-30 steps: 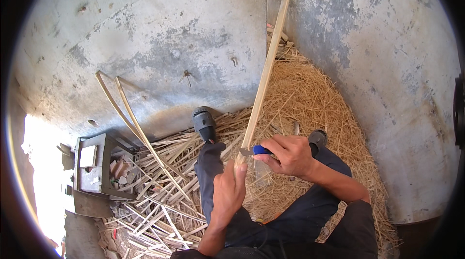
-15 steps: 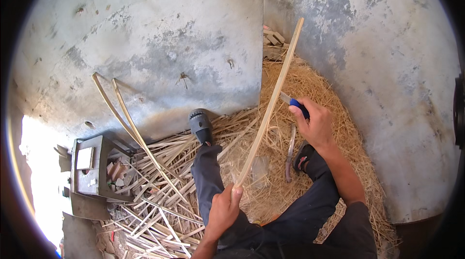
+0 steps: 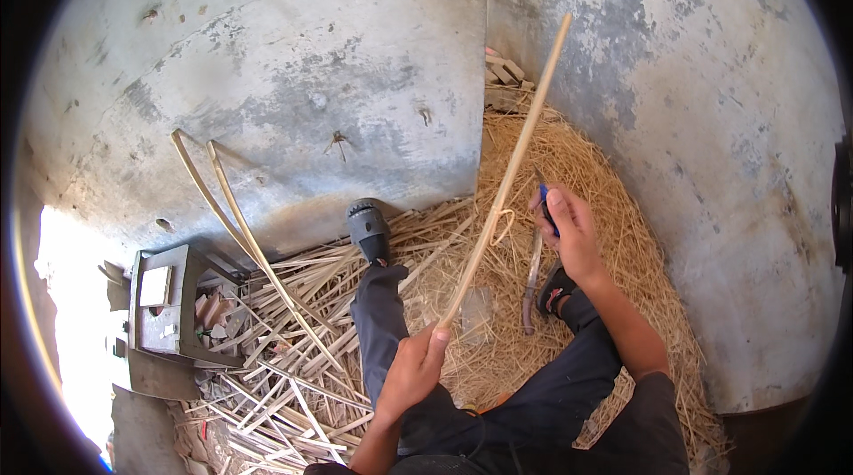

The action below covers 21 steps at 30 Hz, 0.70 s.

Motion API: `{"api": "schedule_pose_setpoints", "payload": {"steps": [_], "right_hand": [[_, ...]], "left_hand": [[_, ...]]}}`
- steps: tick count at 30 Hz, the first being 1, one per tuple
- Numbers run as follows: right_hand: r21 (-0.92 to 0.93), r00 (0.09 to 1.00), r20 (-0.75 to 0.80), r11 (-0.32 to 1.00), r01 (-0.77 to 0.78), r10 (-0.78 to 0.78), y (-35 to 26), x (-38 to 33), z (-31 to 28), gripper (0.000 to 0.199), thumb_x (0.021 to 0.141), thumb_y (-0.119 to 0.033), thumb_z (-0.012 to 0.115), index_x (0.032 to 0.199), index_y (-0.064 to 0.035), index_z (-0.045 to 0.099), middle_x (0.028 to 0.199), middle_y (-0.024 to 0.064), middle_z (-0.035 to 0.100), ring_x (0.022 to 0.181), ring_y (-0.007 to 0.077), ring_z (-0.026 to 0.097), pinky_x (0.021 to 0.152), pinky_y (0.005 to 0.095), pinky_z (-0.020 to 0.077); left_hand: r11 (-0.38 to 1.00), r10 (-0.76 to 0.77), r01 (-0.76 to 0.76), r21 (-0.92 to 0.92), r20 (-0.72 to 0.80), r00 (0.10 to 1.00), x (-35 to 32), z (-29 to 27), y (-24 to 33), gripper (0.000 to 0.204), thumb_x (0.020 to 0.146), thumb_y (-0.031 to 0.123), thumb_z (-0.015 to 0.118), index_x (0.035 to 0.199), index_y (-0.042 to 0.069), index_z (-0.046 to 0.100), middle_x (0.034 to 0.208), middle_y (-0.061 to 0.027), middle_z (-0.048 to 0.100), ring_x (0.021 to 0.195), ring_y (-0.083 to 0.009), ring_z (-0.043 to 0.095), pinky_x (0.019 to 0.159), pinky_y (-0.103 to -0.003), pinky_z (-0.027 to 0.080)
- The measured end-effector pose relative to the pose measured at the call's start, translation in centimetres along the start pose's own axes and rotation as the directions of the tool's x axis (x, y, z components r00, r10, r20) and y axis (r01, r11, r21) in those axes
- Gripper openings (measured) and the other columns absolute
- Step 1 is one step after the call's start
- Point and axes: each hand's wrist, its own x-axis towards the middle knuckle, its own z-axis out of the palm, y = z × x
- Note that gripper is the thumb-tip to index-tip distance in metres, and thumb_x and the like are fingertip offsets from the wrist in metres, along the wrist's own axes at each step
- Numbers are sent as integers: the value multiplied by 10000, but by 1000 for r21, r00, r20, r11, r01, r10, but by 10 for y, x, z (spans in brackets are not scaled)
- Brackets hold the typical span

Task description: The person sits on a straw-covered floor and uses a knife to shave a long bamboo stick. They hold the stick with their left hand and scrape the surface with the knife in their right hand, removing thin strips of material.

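My left hand (image 3: 414, 370) grips the lower end of a long, pale bamboo strip (image 3: 508, 180), which slants up and to the right. A thin curled shaving (image 3: 506, 224) hangs from the strip's right side near its middle. My right hand (image 3: 571, 231) is closed round the blue handle of a knife (image 3: 546, 205). Its short blade points up, a little apart from the strip on the right. Below the right hand a curved tool with a long blade (image 3: 533, 275) lies on the shavings by my right foot.
A heap of straw-like shavings (image 3: 613, 235) covers the floor on the right. Many split strips (image 3: 293, 386) lie on the left. Two bent strips (image 3: 235, 226) lean at the wall (image 3: 311, 48). A worn wooden stool-like box (image 3: 182, 306) lies at far left, and bricks (image 3: 505, 73) sit in the corner.
The knife has moved off the strip and turned to point more upward. A curled shaving now shows on the strip. The strip has turned in my left hand and its tip is slightly higher.
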Motion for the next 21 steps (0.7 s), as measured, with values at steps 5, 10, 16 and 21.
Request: {"api": "schedule_pose_setpoints", "payload": {"steps": [5,10,16,21], "right_hand": [[-482,923,195,786,386,-333,-1,-9,21,370,1059,-385,679,1058,-18,723,794,90,713,630,200,670,573,323,499],[-509,817,397,640,576,-419,1,-32,46,313,995,-368,758,1042,-60,723,891,101,752,683,282,737,577,381,556],[-500,760,498,577,646,-418,3,-51,67,290,971,-342,785,1042,-69,720,811,59,686,629,249,702,536,365,542],[-500,753,494,567,655,-435,2,-55,72,285,962,-328,792,1051,-68,715,808,61,680,625,251,699,531,366,540]], "left_hand": [[997,5,-10,-73,-56,998,11,-3,-13,488,1175,368,460,925,-32,583,632,-78,483,595,-162,444,574,-401,407],[998,69,-68,13,-115,991,24,-3,-5,496,1177,373,449,934,-42,575,649,-165,499,583,-264,439,587,-434,415],[994,113,-111,23,-141,984,30,2,15,491,1172,386,458,970,-45,580,680,-215,532,592,-351,464,599,-460,422],[994,100,-104,-29,-132,986,34,2,6,542,1174,413,451,914,-46,574,668,-162,525,588,-271,475,587,-434,410]]}}
